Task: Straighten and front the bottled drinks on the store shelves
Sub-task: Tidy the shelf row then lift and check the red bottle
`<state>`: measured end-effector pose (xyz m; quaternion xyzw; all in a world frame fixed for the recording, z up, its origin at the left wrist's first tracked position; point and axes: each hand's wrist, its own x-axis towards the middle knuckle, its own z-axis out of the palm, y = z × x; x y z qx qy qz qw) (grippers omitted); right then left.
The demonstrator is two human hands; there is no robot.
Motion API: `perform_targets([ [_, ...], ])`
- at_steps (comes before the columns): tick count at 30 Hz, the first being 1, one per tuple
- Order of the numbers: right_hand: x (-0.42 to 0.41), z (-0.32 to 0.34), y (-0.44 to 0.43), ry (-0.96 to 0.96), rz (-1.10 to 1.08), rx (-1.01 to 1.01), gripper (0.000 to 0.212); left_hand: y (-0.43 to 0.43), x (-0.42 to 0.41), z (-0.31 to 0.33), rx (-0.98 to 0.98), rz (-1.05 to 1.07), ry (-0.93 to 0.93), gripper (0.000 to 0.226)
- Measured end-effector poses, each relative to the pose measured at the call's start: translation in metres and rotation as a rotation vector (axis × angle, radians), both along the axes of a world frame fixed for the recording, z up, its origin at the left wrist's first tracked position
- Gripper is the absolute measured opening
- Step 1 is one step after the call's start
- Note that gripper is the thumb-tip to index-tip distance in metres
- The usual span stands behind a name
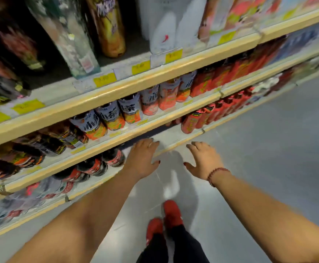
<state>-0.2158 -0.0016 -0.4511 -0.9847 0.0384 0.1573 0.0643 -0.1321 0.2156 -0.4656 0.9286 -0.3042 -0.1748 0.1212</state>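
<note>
Head: left hand (141, 158), right hand (204, 160) (empty)

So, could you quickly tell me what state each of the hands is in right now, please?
Left hand: open, fingers spread, holding nothing.
Right hand: open, fingers spread, holding nothing.

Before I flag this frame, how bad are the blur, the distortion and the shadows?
Head view: motion blur smears the top-shelf bottles and the far right end; the white-and-orange bottles are sharpest, yet soft. The wide lens slants the shelf edge. The left hand and right hand read clearly, both open; a soft shadow lies on the floor between them.
</note>
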Motion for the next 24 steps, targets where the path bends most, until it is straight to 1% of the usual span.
perform_targets([
  [4,-0.029,0.055,-0.031,-0.056,-0.158,-0.029,0.066,-0.047,0.011,0.057,-0.042,-0.133,-0.153,0.066],
  [8,-0.061,0.104,-0.067,-0.151,-0.285,-0.061,0.066,-0.101,0.006,0.102,-0.073,-0.266,-0.189,0.066],
  [11,-0.083,0.133,-0.099,-0.21,-0.381,-0.094,0.064,-0.146,-0.001,0.127,-0.102,-0.408,-0.267,0.069],
  [15,-0.115,0.155,-0.15,-0.267,-0.486,-0.106,0.064,-0.213,-0.015,0.149,-0.096,-0.497,-0.313,0.072],
  [19,-0.145,0.168,-0.213,-0.281,-0.563,-0.136,0.065,-0.289,-0.034,0.165,-0.117,-0.593,-0.334,0.07],
  [24,-0.178,0.184,-0.302,-0.303,-0.606,-0.144,0.064,-0.384,-0.065,0.184,-0.141,-0.633,-0.372,0.075],
])
